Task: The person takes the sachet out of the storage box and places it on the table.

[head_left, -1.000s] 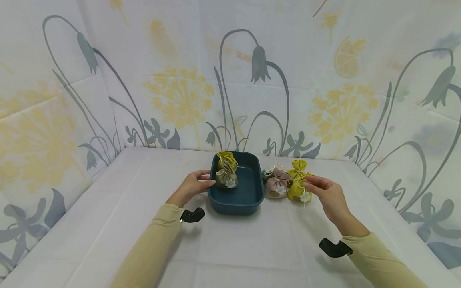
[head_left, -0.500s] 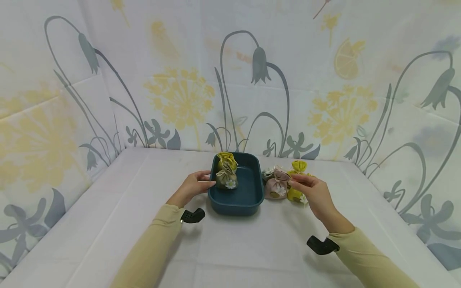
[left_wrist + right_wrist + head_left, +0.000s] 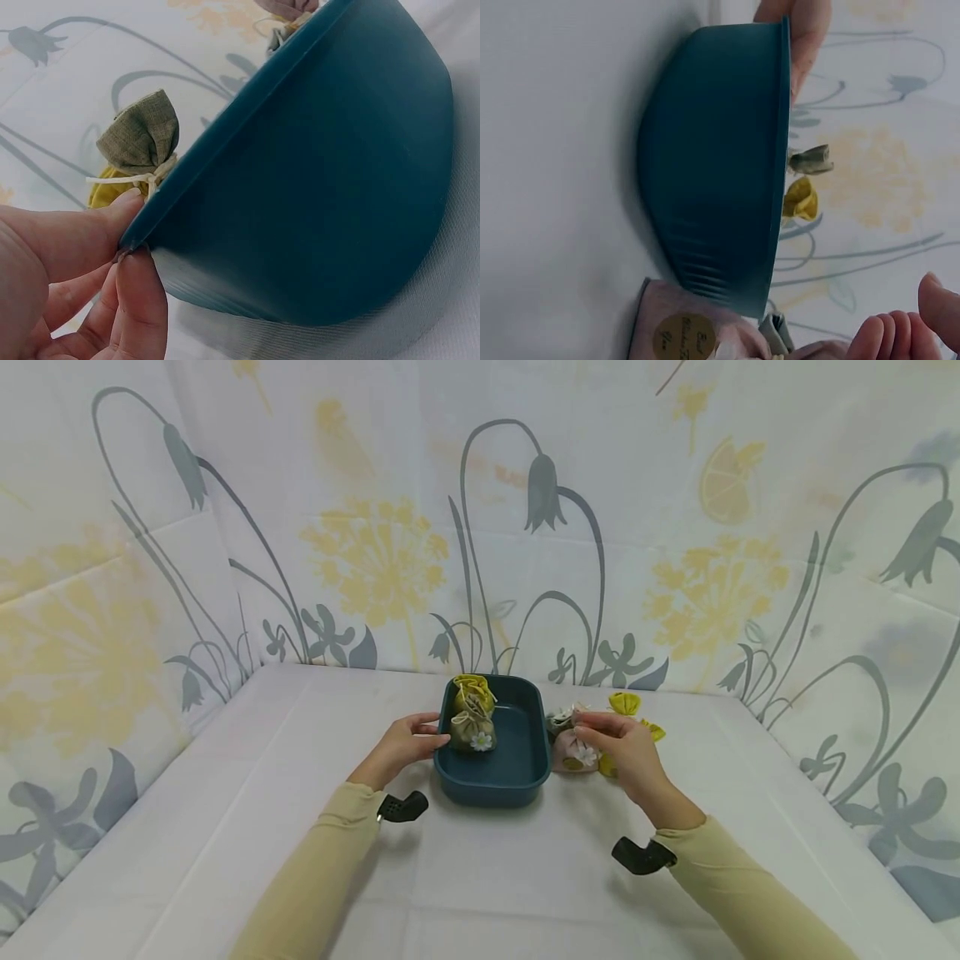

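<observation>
My left hand (image 3: 408, 743) pinches the left rim of a deep blue-green rectangular tub (image 3: 493, 795), thumb over the edge and fingers beneath. Inside it, on the left, sit a yellow drawstring pouch (image 3: 471, 692) and an olive one (image 3: 474, 732) with a white flower. My right hand (image 3: 622, 747) hovers at the gathered top of a pink drawstring pouch (image 3: 573, 755) standing right of the tub. In the right wrist view its thumb (image 3: 939, 307) is apart from the loosely bent fingers, and no cloth shows between them.
A grey-green pouch (image 3: 558, 722) stands behind the pink one, close to the tub's right wall. Yellow pouches (image 3: 624, 702) are partly hidden behind my right hand. A white cloth (image 3: 480, 877) covers the table, and a flower-printed curtain (image 3: 375, 568) hangs behind it.
My right hand has moved left from the yellow pouches to the top of the pink pouch. The left hand and tub have stayed in place.
</observation>
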The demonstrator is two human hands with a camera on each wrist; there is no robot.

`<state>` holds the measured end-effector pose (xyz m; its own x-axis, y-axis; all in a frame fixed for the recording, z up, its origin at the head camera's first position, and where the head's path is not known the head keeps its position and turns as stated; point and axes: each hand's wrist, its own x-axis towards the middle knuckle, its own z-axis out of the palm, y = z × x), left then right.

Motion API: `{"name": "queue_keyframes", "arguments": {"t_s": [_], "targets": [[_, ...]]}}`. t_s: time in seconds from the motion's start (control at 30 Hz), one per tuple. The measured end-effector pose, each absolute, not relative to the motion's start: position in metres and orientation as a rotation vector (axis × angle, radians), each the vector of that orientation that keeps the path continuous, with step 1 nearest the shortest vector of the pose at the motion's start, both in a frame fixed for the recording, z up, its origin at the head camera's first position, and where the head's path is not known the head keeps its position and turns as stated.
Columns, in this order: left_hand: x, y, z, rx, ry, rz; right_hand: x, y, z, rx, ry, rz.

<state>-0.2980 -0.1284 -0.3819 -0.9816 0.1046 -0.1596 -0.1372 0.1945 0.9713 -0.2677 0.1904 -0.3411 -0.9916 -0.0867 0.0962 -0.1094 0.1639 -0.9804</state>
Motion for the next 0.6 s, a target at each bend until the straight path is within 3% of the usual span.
{"name": "queue_keyframes", "arguments": {"t_s": [0.6], "targets": [[-0.299, -0.128, -0.382, -0.035, 2.278, 1.876, -0.280, 0.158, -0.333, 0.207, -2.477, 2.006]]}}
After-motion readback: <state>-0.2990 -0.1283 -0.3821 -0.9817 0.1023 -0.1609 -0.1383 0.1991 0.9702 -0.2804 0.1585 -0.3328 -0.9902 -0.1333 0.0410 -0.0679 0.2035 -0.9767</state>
